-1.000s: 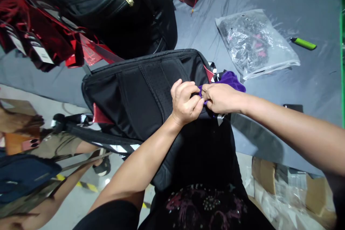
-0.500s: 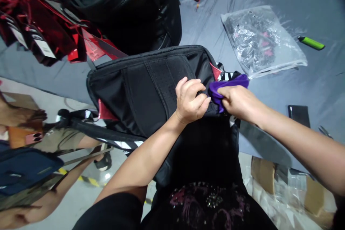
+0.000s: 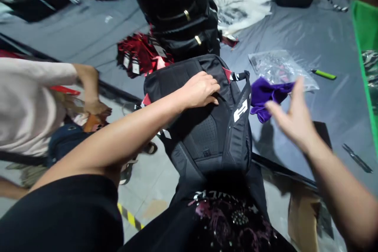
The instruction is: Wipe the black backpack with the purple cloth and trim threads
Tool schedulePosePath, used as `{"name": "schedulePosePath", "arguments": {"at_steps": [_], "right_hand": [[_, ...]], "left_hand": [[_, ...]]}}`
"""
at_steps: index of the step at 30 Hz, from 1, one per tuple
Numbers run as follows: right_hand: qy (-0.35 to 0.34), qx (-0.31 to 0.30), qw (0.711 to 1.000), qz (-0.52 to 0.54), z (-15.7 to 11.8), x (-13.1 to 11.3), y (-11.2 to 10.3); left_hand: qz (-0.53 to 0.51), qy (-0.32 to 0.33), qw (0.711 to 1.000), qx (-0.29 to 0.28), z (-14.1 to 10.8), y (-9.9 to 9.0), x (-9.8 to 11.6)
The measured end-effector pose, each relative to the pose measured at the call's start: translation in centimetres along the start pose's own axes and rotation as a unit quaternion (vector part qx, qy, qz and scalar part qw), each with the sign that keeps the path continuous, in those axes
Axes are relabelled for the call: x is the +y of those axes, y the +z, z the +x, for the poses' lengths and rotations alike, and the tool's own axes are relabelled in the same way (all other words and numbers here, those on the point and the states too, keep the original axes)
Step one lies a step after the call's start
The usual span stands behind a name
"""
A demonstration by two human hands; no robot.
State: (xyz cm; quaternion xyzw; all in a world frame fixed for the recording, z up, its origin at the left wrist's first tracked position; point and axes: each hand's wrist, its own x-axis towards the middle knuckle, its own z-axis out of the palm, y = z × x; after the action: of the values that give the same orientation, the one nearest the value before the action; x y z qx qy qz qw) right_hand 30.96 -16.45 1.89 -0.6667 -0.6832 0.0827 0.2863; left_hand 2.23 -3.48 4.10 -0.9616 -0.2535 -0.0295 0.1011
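A black backpack [image 3: 195, 126] stands tilted at the table edge against my body, its padded back panel and shoulder straps facing me. My left hand [image 3: 202, 89] lies on the upper part of that panel, fingers curled in and closed on the fabric. A purple cloth [image 3: 267, 96] is just right of the backpack's strap; whether it rests on the table or is in the air I cannot tell. Close beside the cloth, my right hand [image 3: 297, 120] is open, thumb and fingers spread, slightly blurred.
Behind the backpack are another black bag [image 3: 183, 19] and red tagged pouches [image 3: 137, 53]. A clear plastic bag [image 3: 280, 67], a green cutter [image 3: 324, 74], a dark flat object [image 3: 323, 134] and snips [image 3: 357, 158] lie on the grey table. Another person [image 3: 32, 102] is at left.
My right hand has let go of the purple cloth and opened, moving right. My left hand has come down onto the backpack, which now stands more upright. The view has tilted up.
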Motion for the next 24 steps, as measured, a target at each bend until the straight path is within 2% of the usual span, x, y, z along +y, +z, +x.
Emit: {"name": "schedulePosePath", "arguments": {"at_steps": [3,5,7,9,11,13,16,18,19,21,22,24], "right_hand": [[-0.040,-0.081,0.992,0.088,-4.4,-5.1,3.6],[-0.040,-0.099,0.984,0.146,-5.9,-7.4,4.5],[-0.054,-0.092,0.978,0.178,-6.0,-8.0,3.3],[-0.087,-0.097,0.975,0.182,-5.1,-6.7,0.7],[-0.096,-0.128,0.973,0.167,-4.3,-4.0,-2.2],[-0.067,-0.176,0.973,0.135,-4.5,-0.6,-4.1],[0.026,-0.164,0.985,0.047,-6.6,3.7,-4.1],[0.056,-0.114,0.990,-0.065,-8.0,4.7,-2.8],[0.039,-0.071,0.990,-0.120,-8.4,4.5,-2.1],[-0.067,0.006,0.981,-0.185,-8.7,2.7,-0.7],[-0.140,0.024,0.972,-0.188,-8.5,1.4,-0.1],[-0.269,0.013,0.949,-0.163,-7.4,-1.1,1.0]], "left_hand": [[0.018,-0.089,0.994,0.062,-4.3,-3.8,1.4],[0.031,-0.134,0.985,0.103,-7.0,-6.2,3.2],[0.039,-0.169,0.975,0.141,-8.6,-8.0,5.6],[0.029,-0.202,0.962,0.184,-8.8,-8.9,8.0],[0.001,-0.215,0.956,0.201,-8.0,-8.4,10.2],[-0.055,-0.198,0.967,0.148,-6.9,-6.7,11.5],[-0.139,-0.154,0.978,0.010,-5.0,-3.0,11.8],[-0.148,-0.127,0.981,-0.015,-4.0,-0.9,11.4],[-0.135,-0.114,0.984,-0.004,-3.6,-0.2,11.3],[-0.102,-0.082,0.991,0.026,-3.4,0.4,11.1],[-0.089,-0.065,0.993,0.039,-3.4,0.3,11.1],[-0.083,-0.027,0.994,0.060,-3.9,-0.2,11.0]]}}
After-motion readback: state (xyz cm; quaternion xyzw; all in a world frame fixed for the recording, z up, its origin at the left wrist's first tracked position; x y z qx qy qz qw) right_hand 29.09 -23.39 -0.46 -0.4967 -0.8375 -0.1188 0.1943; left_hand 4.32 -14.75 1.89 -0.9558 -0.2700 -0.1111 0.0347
